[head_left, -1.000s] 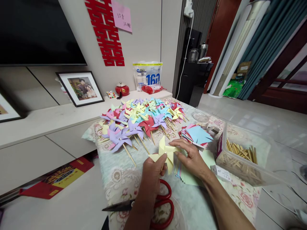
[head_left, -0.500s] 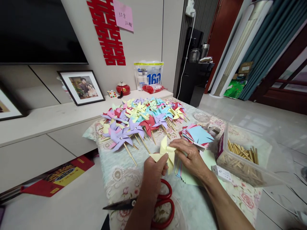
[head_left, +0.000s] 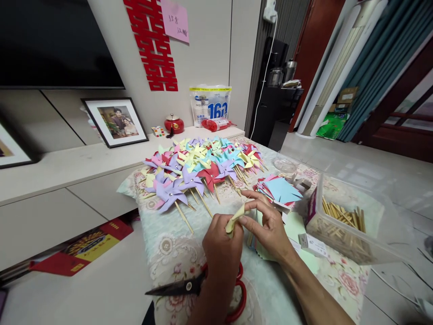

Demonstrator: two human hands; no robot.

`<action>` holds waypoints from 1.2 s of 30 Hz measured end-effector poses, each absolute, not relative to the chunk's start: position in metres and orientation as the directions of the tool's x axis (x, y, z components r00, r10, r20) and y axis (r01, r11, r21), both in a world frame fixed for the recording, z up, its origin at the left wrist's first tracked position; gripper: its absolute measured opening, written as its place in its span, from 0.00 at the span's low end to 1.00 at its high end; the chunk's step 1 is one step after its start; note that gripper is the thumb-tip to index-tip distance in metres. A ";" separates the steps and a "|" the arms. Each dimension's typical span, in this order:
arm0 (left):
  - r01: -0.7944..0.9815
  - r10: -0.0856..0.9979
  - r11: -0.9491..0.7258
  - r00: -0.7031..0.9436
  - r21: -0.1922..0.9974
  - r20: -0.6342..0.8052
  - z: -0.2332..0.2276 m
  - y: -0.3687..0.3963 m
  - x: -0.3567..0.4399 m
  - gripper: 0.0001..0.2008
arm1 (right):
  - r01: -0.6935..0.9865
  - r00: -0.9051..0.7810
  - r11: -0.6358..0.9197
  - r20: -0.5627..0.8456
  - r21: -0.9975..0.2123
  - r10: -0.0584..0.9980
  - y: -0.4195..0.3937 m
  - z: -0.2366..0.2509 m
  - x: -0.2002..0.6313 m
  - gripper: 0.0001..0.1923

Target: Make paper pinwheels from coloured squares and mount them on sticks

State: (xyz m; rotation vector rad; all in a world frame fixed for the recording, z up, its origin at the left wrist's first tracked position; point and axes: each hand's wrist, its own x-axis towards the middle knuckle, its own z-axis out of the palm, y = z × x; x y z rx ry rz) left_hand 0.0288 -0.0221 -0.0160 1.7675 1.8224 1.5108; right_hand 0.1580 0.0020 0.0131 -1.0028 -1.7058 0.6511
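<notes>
Hands [head_left: 248, 234] pinch yellow pinwheel [head_left: 236, 218]; bag [head_left: 209, 106] behind reads "160".

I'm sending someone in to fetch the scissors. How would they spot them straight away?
Start at the floral cloth covering the low table, with its heap of paper pinwheels. At its near edge, under the left hand, lie the scissors: dark blades pointing left, and the only thing there with red loop handles.

Both hands pinching a yellow paper pinwheel [head_left: 236, 217], finished pinwheels [head_left: 199, 167] behind, red scissors [head_left: 203, 289] below
</notes>
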 end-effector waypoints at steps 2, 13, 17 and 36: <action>0.694 0.788 -0.279 -0.230 0.664 0.572 -0.017 -0.023 0.031 0.06 | 0.329 -0.159 0.518 0.494 -0.790 0.855 0.002 0.013 0.157 0.04; 0.735 0.750 -0.318 -0.191 0.598 0.634 -0.020 -0.024 0.034 0.08 | 0.395 -0.231 0.547 0.496 -0.738 0.837 0.002 0.017 0.156 0.10; 0.636 0.814 -0.255 -0.265 0.729 0.516 -0.015 -0.023 0.032 0.07 | 0.398 -0.221 0.578 0.537 -0.712 0.814 0.002 0.014 0.157 0.06; -0.674 0.926 0.095 -0.210 0.733 -0.313 -0.006 -0.009 0.020 0.15 | 0.435 -0.221 0.643 0.617 -0.630 0.755 0.002 0.004 0.150 0.09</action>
